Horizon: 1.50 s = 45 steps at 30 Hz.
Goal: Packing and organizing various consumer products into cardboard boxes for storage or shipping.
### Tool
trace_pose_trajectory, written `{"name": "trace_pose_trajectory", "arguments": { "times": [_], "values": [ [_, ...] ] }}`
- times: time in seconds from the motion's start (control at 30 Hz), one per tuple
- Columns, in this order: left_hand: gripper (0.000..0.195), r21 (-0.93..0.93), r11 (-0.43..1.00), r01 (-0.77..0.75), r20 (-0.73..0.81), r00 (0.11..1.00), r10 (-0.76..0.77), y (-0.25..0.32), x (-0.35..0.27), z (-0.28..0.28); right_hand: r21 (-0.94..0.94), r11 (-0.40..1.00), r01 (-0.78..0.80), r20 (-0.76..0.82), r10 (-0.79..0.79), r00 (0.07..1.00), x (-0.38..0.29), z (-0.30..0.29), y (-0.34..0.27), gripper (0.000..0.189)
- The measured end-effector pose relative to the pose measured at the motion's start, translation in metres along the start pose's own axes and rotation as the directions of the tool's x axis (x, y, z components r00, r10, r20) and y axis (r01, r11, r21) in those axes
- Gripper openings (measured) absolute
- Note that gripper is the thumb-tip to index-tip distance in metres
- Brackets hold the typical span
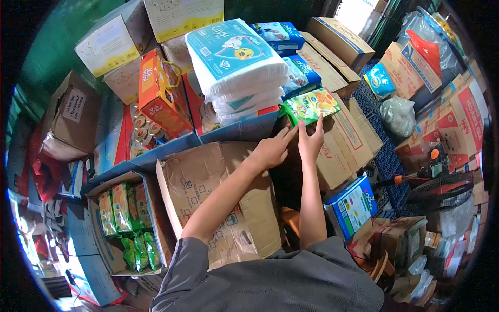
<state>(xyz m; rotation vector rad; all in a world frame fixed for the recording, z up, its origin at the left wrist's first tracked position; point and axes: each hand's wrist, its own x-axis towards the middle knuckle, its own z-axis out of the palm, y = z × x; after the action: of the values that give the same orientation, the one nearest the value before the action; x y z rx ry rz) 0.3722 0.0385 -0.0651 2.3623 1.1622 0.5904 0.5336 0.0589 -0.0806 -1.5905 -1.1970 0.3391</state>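
A green and orange plastic pack [310, 105] lies over the edge of a brown carton. My right hand [312, 140] grips its near edge, thumb and a finger spread against the wrapper. Beside it, my left hand [271, 151] reaches to the pack's near left corner; its fingertips overlap the shadow there, so their contact is unclear. Beneath my left forearm is a large closed cardboard box [218, 187] with printed marks. At the lower left, an open carton [158, 218] holds several similar green and orange packs [124, 206].
Stacked white diaper packs [237, 58] rise beyond my hands, next to blue packs [300, 74]. An orange gift box [161, 97] stands on a blue carton near several cans [145, 132]. Brown cartons [343, 144] and a black fan [440, 191] are to the right.
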Motion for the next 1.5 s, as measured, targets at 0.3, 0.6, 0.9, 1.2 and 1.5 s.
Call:
{"name": "trace_pose_trajectory", "arguments": {
  "times": [0.3,0.6,0.9,1.2,1.5],
  "values": [
    [0.065,-0.082,0.991,-0.105,-0.141,0.986,0.093,0.012,-0.014,-0.030,-0.074,0.992,0.105,-0.014,-0.107,0.994,0.005,0.012,0.017,0.084],
    [0.032,-0.331,0.940,-0.082,-0.343,0.938,-0.039,0.079,-0.090,-0.071,0.306,0.952,-0.028,0.007,0.027,1.000,0.005,0.011,0.022,0.081],
    [0.019,-0.459,0.764,0.453,-0.629,0.442,-0.640,0.066,-0.239,-0.118,0.332,0.915,0.231,-0.416,-0.078,0.906,0.003,-0.012,-0.017,0.029],
    [0.057,-0.210,0.308,0.928,-0.750,0.049,-0.659,-0.027,-0.424,-0.144,0.788,0.609,0.084,0.057,-0.208,0.976,-0.087,-0.009,-0.158,0.019],
    [0.081,0.159,0.125,0.979,-0.626,0.198,-0.755,-0.131,-0.481,-0.130,0.804,0.591,0.072,0.595,-0.800,-0.081,-0.259,0.020,-0.202,0.023]
  ]
}}
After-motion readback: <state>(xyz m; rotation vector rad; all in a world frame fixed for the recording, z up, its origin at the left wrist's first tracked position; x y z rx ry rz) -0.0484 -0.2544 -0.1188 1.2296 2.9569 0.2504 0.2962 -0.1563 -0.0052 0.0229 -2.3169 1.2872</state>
